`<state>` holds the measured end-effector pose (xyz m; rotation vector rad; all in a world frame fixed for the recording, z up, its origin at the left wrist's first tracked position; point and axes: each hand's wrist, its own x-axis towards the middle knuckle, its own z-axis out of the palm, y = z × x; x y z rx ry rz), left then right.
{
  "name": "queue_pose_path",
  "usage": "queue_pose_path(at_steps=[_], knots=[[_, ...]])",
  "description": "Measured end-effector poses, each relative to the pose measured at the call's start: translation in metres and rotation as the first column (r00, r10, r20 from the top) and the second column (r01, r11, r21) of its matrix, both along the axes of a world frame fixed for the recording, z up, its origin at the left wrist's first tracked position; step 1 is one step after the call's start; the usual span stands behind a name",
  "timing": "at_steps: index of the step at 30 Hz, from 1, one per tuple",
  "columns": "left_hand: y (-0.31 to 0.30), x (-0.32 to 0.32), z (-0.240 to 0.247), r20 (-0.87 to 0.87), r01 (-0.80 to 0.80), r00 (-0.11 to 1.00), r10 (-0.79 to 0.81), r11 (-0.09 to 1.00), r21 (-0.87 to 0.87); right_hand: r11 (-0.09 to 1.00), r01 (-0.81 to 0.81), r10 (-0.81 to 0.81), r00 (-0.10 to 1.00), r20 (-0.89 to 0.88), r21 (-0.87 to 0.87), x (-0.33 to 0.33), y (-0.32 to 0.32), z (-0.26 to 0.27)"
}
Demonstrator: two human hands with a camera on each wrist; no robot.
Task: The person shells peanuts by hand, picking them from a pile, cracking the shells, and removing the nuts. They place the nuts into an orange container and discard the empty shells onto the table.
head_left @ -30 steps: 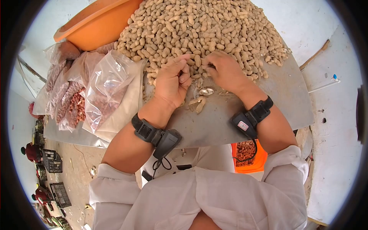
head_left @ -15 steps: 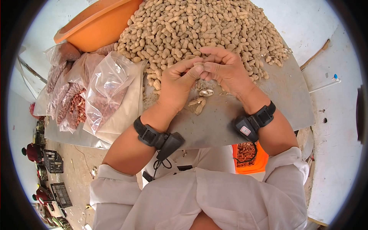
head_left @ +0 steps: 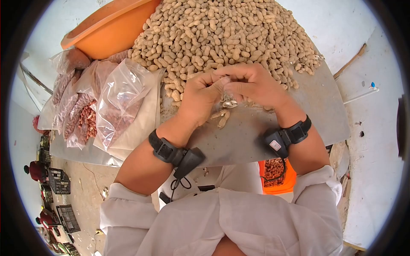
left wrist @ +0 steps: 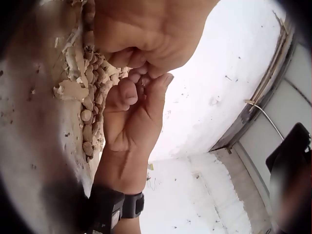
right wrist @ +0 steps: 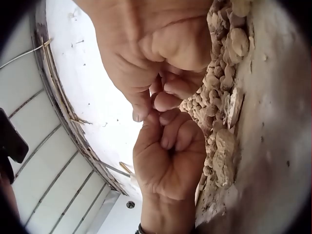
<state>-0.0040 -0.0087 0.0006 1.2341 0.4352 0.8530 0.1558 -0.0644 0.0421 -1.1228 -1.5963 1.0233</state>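
Note:
My left hand [head_left: 197, 99] and right hand [head_left: 265, 88] meet at their fingertips above the table, at the near edge of a big heap of unshelled peanuts [head_left: 222, 34]. Thumbs and forefingers of both pinch a peanut [left wrist: 145, 83], most of it hidden behind the fingers. In the right wrist view the curled fingers of both hands touch at the tips. Just below them on the table lie an opened peanut shell [head_left: 229, 103] and another broken shell [head_left: 222, 118].
Clear plastic bags of shelled red peanuts [head_left: 86, 121] lie at the left, below an orange basin [head_left: 106, 30]. An orange container [head_left: 290, 175] of reddish kernels stands under the table edge [head_left: 239, 160]. Black crates [head_left: 59, 181] sit on the floor at far left.
Both hands have come away from the heap's edge and together at the fingertips. Since half a second ago they have moved slightly toward the body, now partly over the shells.

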Motion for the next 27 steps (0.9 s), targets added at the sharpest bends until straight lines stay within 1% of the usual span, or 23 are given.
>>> queue_pose_path(at_steps=[2,5,8,11,14,17,20,23,26,27], knots=[[-0.002,0.004,0.001,-0.001,-0.027,1.0,0.027,0.999,-0.018,0.995,-0.07,0.072,0.997,0.034,-0.072,0.005,-0.002,0.004],[-0.003,0.002,0.007,-0.02,-0.073,0.997,0.073,0.997,-0.017,0.996,-0.038,0.031,0.996,0.083,0.082,0.002,0.0,0.0],[0.004,0.0,0.0,0.004,-0.054,0.999,0.054,0.998,-0.019,0.995,0.083,-0.085,0.995,0.052,0.057,-0.003,-0.001,-0.005],[0.0,0.003,0.002,0.19,0.073,0.981,-0.039,0.982,-0.173,0.999,0.04,-0.039,0.998,-0.044,0.034,-0.002,0.002,-0.008],[-0.006,0.004,0.015,0.261,0.137,0.962,-0.076,0.965,-0.224,0.997,0.079,-0.075,0.987,-0.139,0.022,-0.003,0.001,-0.002],[0.0,0.003,0.011,0.291,0.165,0.954,-0.07,0.935,-0.314,0.994,0.093,-0.081,0.977,-0.198,0.052,-0.005,0.003,-0.006],[0.008,0.002,0.002,0.374,0.244,0.921,-0.107,0.907,-0.343,0.985,0.108,-0.1,0.993,-0.069,0.135,0.001,0.007,-0.011],[0.009,0.002,0.001,0.376,0.269,0.918,-0.127,0.896,-0.354,0.971,0.121,-0.104,0.99,-0.09,0.208,-0.001,0.006,-0.014],[0.009,0.004,0.004,0.345,0.233,0.938,-0.045,0.816,-0.529,0.926,0.122,-0.164,0.982,0.092,0.357,-0.003,0.008,-0.016],[0.01,0.004,0.002,0.356,0.256,0.933,-0.055,0.795,-0.55,0.89,0.104,-0.193,0.968,0.161,0.443,-0.003,0.009,-0.014]])
